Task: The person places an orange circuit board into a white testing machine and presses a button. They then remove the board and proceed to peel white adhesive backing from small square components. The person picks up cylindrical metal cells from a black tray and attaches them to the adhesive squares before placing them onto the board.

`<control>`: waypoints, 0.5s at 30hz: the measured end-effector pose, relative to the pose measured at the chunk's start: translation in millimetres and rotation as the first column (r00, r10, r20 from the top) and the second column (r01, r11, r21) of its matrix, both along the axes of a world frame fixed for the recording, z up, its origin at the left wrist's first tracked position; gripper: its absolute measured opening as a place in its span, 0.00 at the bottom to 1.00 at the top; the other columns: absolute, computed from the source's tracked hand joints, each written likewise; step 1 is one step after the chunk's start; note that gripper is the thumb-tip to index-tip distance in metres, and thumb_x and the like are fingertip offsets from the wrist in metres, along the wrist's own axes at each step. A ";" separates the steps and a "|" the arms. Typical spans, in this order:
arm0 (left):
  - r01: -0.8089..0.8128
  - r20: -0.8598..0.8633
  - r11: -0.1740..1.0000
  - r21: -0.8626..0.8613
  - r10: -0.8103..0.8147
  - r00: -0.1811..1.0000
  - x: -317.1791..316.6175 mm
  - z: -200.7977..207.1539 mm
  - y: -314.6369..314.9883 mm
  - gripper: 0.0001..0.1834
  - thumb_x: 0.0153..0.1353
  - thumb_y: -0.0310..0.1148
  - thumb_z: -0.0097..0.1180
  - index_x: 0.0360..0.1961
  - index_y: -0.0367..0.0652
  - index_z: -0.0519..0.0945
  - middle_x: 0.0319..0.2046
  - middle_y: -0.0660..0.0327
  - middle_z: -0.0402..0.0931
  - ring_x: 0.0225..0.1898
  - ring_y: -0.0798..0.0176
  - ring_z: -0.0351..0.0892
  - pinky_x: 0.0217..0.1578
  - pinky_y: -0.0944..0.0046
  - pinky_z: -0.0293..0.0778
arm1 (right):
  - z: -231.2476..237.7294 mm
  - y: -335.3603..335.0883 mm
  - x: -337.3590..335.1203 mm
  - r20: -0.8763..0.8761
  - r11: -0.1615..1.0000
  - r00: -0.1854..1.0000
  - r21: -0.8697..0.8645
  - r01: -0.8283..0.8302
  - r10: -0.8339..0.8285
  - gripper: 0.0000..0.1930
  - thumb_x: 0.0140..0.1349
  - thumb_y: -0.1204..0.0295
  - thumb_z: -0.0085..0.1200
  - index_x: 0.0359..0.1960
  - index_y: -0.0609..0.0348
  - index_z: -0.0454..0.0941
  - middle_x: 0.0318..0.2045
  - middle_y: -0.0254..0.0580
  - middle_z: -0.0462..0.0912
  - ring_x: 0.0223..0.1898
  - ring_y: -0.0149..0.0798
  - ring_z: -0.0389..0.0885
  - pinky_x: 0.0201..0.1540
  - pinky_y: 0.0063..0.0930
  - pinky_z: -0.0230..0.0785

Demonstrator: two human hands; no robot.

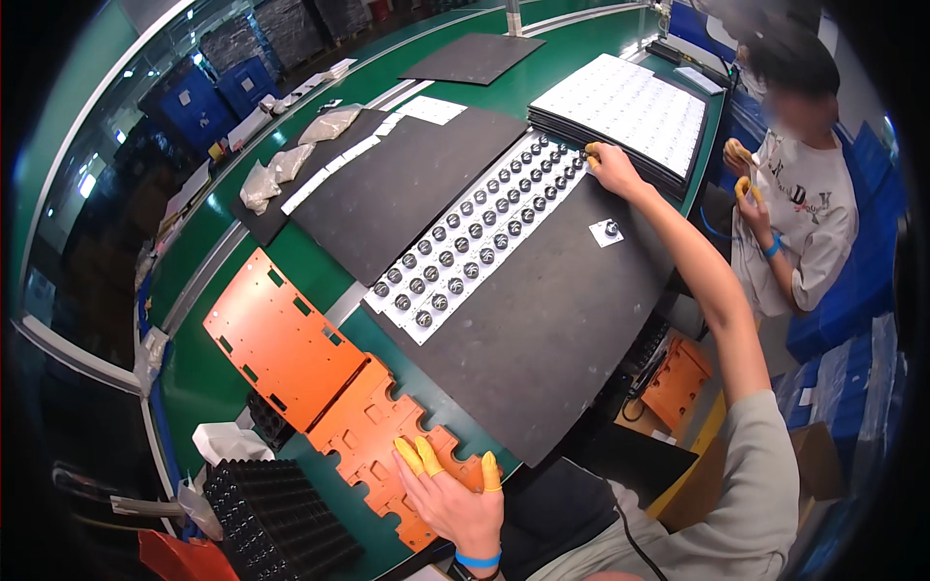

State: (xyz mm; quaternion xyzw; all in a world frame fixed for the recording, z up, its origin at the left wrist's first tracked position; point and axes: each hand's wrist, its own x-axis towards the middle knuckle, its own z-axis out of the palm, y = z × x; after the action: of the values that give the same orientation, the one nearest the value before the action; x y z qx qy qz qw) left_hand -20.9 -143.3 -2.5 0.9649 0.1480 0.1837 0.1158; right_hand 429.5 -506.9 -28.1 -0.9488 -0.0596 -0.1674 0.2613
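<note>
My left hand (453, 499), with yellow finger cots and a blue wristband, rests fingers stretched and thumb apart on the notched half of an orange hinged fixture (373, 445). My right hand (617, 172) reaches to the far right corner of a long white panel (421, 332) that carries rows of round black parts (475, 230). Its yellow-tipped fingers are bent together beside the last black parts; what they hold, if anything, is hidden. A small white square with one black part (610, 230) lies apart, on the dark mat (523, 358) right of the panel.
A stack of white sheets and dark boards (620, 111) stands at the far right. Small plastic bags (281, 172) lie far left by another dark mat (407, 184). Black stacked trays (276, 523) sit near left. A co-worker (799, 194) is on the right.
</note>
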 end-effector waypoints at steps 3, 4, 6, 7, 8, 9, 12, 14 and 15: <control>0.002 0.014 1.000 0.003 -0.002 1.000 -0.4 -2.3 -0.3 0.43 0.62 0.54 0.60 0.66 0.29 0.67 0.69 0.41 0.62 0.71 0.37 0.59 0.67 0.43 0.58 | -6.0 2.1 4.4 0.100 0.999 0.995 -0.017 0.029 -0.027 0.14 0.62 0.77 0.52 0.48 0.72 0.81 0.40 0.63 0.85 0.44 0.57 0.85 0.50 0.43 0.76; 0.003 0.019 1.000 0.002 -0.003 1.000 -0.2 -2.1 -0.2 0.43 0.62 0.54 0.61 0.66 0.29 0.67 0.69 0.41 0.62 0.71 0.37 0.58 0.68 0.43 0.58 | -7.0 0.7 5.4 0.084 0.999 0.995 -0.016 0.050 -0.049 0.14 0.62 0.77 0.53 0.48 0.71 0.81 0.40 0.63 0.85 0.44 0.57 0.85 0.51 0.43 0.76; 0.001 0.020 1.000 -0.009 -0.001 1.000 -0.8 -2.6 -1.5 0.43 0.61 0.53 0.61 0.66 0.29 0.67 0.69 0.42 0.62 0.71 0.38 0.58 0.68 0.44 0.58 | -4.9 3.9 2.7 0.043 0.996 0.995 -0.022 0.088 -0.087 0.14 0.62 0.76 0.54 0.48 0.71 0.81 0.41 0.63 0.85 0.45 0.57 0.85 0.51 0.44 0.75; -0.003 0.016 1.000 -0.006 0.003 1.000 -1.5 -2.0 -1.4 0.43 0.61 0.52 0.62 0.66 0.29 0.67 0.70 0.42 0.62 0.71 0.38 0.58 0.68 0.44 0.58 | -5.0 6.3 0.8 0.047 0.996 0.995 -0.022 0.086 -0.085 0.14 0.62 0.75 0.55 0.47 0.70 0.82 0.41 0.63 0.85 0.45 0.57 0.85 0.51 0.44 0.75; -0.004 0.016 1.000 -0.007 0.004 1.000 -1.2 -1.5 -1.9 0.43 0.61 0.52 0.62 0.66 0.29 0.67 0.70 0.42 0.62 0.72 0.38 0.58 0.68 0.44 0.58 | -4.2 6.4 -0.8 0.054 0.996 0.995 -0.025 0.088 -0.086 0.14 0.62 0.74 0.55 0.47 0.70 0.82 0.41 0.63 0.85 0.46 0.57 0.85 0.52 0.44 0.75; -0.005 0.015 1.000 -0.008 0.005 1.000 -0.8 -1.1 -2.2 0.43 0.60 0.52 0.62 0.66 0.29 0.67 0.70 0.42 0.62 0.72 0.38 0.58 0.68 0.44 0.58 | -3.7 6.6 -2.5 0.061 0.996 0.994 -0.027 0.089 -0.087 0.14 0.62 0.74 0.56 0.47 0.70 0.82 0.41 0.63 0.85 0.46 0.57 0.85 0.52 0.45 0.75; -0.001 0.005 1.000 -0.004 0.001 1.000 -1.8 -1.4 -2.2 0.43 0.61 0.52 0.62 0.66 0.29 0.67 0.70 0.42 0.61 0.72 0.38 0.58 0.69 0.44 0.58 | -1.6 7.2 -6.1 0.056 0.996 0.995 -0.018 0.087 -0.086 0.15 0.61 0.73 0.57 0.47 0.70 0.82 0.41 0.63 0.85 0.47 0.57 0.84 0.52 0.45 0.75; -0.005 0.002 1.000 -0.010 0.006 1.000 -2.4 -0.4 -2.8 0.43 0.61 0.52 0.62 0.66 0.29 0.66 0.70 0.42 0.61 0.72 0.38 0.58 0.69 0.44 0.57 | -1.9 6.0 -6.2 0.028 0.998 0.998 0.003 0.057 -0.057 0.17 0.61 0.72 0.59 0.49 0.68 0.81 0.44 0.62 0.85 0.50 0.57 0.83 0.55 0.45 0.74; -0.010 0.000 1.000 -0.012 0.010 1.000 -2.6 0.0 -2.8 0.43 0.61 0.52 0.62 0.66 0.29 0.66 0.70 0.42 0.61 0.72 0.38 0.58 0.69 0.44 0.57 | -1.1 6.2 -6.1 -0.003 0.998 0.999 0.013 0.054 -0.054 0.18 0.61 0.71 0.60 0.51 0.66 0.80 0.46 0.61 0.84 0.53 0.58 0.81 0.58 0.46 0.72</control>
State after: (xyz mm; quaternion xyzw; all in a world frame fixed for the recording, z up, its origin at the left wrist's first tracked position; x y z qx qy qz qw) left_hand -23.5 -146.1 -2.5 0.9634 0.1541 0.1834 0.1208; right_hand 423.4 -500.7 -29.2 -0.9486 -0.0326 -0.1736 0.2628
